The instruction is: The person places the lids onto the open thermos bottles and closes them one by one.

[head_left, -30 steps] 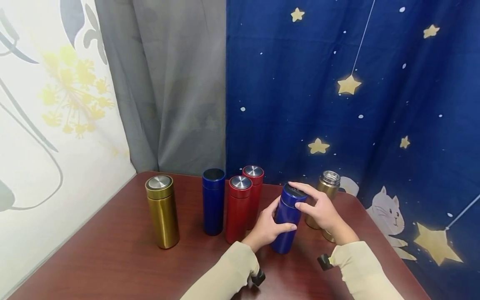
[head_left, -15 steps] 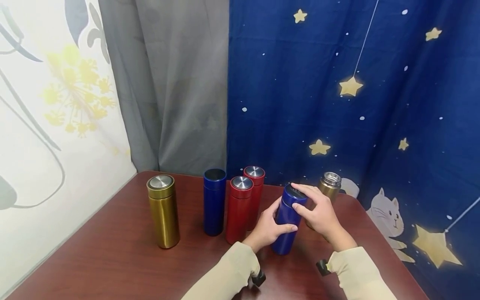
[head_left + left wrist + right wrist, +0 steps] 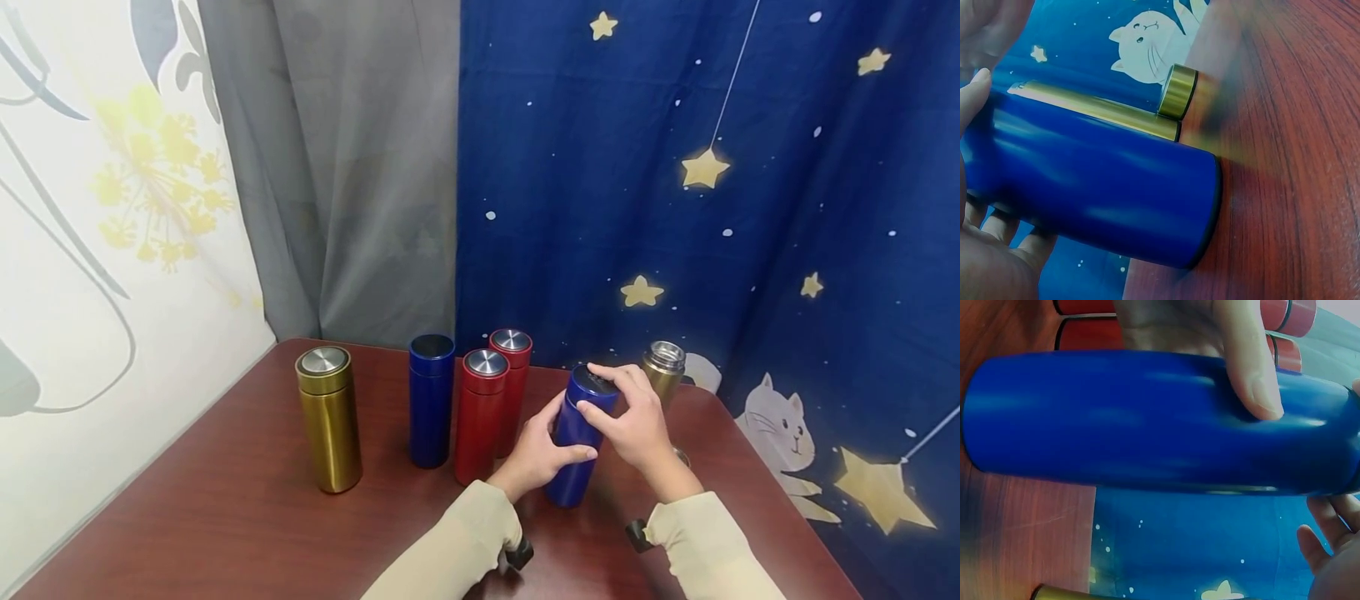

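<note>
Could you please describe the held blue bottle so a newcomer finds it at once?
On the brown table, find two red bottles. Right of them in the head view is the held blue bottle. Unlike the other blue bottle, it has the left grip round its body and the right grip at its lid.

Shows no readable text or number; bears faint marks [image 3: 597, 381], too small to read, atop the held blue bottle [image 3: 576, 433].

Blue is noted on held flask [image 3: 1116, 425], black on its lid top [image 3: 587, 380]; tabletop [image 3: 225, 517] is grained reddish-brown; navy curtain [image 3: 570, 217] is printed with yellow stars [image 3: 705, 169].
</note>
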`<state>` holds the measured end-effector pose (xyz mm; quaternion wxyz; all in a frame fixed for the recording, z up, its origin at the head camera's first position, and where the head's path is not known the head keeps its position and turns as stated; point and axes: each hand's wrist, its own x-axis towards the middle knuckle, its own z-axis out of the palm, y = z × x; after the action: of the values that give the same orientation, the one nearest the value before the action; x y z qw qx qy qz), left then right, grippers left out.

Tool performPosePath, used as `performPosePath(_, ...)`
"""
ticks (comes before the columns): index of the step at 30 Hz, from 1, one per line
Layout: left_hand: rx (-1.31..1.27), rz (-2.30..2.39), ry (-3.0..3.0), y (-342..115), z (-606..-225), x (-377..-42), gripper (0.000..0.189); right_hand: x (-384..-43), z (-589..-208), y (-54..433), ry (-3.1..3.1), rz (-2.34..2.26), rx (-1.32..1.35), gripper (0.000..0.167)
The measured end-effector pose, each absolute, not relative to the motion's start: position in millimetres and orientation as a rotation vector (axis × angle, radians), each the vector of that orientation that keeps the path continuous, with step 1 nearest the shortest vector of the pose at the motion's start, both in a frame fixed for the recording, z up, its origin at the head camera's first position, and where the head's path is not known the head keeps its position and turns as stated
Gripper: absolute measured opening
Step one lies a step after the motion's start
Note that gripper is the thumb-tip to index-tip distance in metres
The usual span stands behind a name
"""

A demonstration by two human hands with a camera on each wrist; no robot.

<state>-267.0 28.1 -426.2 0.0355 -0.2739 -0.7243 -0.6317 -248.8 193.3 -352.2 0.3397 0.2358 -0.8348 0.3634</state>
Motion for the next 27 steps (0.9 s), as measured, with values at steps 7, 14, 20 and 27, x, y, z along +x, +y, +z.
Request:
performPosePath(7, -0.867, -1.922, -2.202, 27.5, -428.4, -269.4, 0.084, -250.6, -358.8, 184.4, -2.129, 0.906, 0.536, 0.056)
performPosePath(14, -0.906, -1.916, -2.162, 27.6, -430.0, -271.6, 0.084, -255.9, -364.7, 176.5, -2.011, 0.806, 0.478, 0.056)
performPosePath(20, -0.849, -1.901, -2.196, 27.2, -429.8, -270.3, 0.082, -258.8, -368.0, 167.1, -1.918, 0.724, 0.418, 0.057)
performPosePath(27, -0.838, -1.873, -2.235, 27.2, -429.4, -270.5, 0.077, -255.2, -363.1, 157.8, -1.976, 0.786, 0.32, 0.062)
